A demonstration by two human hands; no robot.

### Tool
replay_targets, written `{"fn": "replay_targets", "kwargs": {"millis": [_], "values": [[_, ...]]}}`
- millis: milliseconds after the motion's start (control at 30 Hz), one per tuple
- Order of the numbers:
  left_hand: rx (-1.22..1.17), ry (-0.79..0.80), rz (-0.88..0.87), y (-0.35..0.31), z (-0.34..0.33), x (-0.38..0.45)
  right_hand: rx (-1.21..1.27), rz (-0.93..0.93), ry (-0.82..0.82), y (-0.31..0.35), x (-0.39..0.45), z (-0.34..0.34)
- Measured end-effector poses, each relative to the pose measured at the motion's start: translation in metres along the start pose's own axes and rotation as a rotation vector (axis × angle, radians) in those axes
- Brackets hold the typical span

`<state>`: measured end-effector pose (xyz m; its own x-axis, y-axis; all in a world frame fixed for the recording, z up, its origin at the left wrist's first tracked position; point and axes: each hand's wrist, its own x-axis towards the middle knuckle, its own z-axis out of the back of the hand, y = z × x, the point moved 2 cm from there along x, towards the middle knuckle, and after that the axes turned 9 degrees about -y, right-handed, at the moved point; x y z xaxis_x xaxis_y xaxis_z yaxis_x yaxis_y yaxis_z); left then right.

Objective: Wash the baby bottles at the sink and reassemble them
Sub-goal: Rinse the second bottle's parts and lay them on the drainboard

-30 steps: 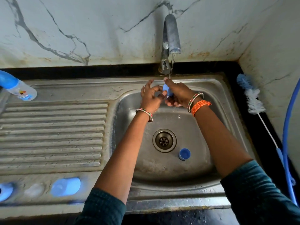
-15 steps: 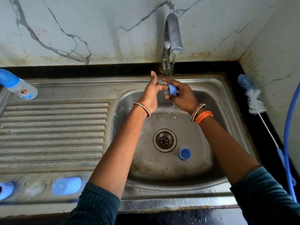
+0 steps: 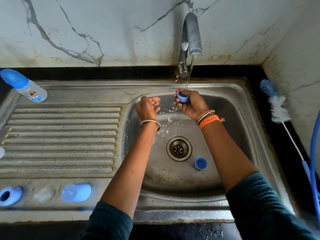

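Note:
My right hand (image 3: pixel 193 104) grips a small blue bottle part (image 3: pixel 182 97) under the water running from the tap (image 3: pixel 192 35). My left hand (image 3: pixel 149 108) hovers to its left over the basin, fingers loosely curled, holding nothing. A second small blue cup-shaped part (image 3: pixel 200 163) lies in the sink basin (image 3: pixel 225 104) right of the drain (image 3: pixel 179 148). An assembled baby bottle (image 3: pixel 26 86) with a blue cap lies at the far left of the drainboard. A blue cap (image 3: pixel 76 192), a clear teat (image 3: pixel 43 194) and a blue ring (image 3: pixel 9 195) sit on the front ledge.
A blue and white bottle brush (image 3: pixel 278 108) lies on the black counter to the right of the sink. A blue hose (image 3: pixel 314 153) runs down the right edge. The ribbed drainboard (image 3: pixel 60 135) spreads to the left. Marble wall stands behind.
My left hand has let go of the blue part and pulled away to the left. My right hand keeps the part under the stream, and water splashes below it.

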<state>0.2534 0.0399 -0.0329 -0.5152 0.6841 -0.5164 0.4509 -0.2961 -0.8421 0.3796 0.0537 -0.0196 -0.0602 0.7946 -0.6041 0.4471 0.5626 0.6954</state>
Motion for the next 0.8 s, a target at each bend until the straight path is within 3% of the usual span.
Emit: {"fn": "replay_targets", "kwargs": {"millis": [133, 300, 433, 533, 600, 700, 800], "values": [[0.181, 0.157, 0.191, 0.005, 0.005, 0.004, -0.066, 0.051, -0.003, 0.023, -0.003, 0.004], [0.371, 0.465, 0.230, 0.009, -0.009, -0.018, -0.259, 0.049, -0.061, 0.022, -0.013, 0.000], [0.301, 0.495, 0.177, 0.002, -0.019, -0.027, -0.067, 0.034, -0.042, 0.017, -0.025, -0.014], [0.298, 0.459, 0.120, -0.003, -0.005, -0.028, -0.159, 0.061, -0.058, 0.013, -0.037, -0.013], [0.315, 0.479, 0.124, -0.005, 0.010, -0.029, -0.361, 0.170, -0.109, 0.009, -0.043, -0.008], [0.499, 0.509, 0.005, -0.014, 0.035, -0.035, -0.918, 0.572, -0.279, 0.002, -0.055, -0.008], [0.584, 0.477, -0.145, -0.034, 0.060, -0.040, -1.053, 0.795, -0.285, -0.008, -0.069, -0.022]]}}
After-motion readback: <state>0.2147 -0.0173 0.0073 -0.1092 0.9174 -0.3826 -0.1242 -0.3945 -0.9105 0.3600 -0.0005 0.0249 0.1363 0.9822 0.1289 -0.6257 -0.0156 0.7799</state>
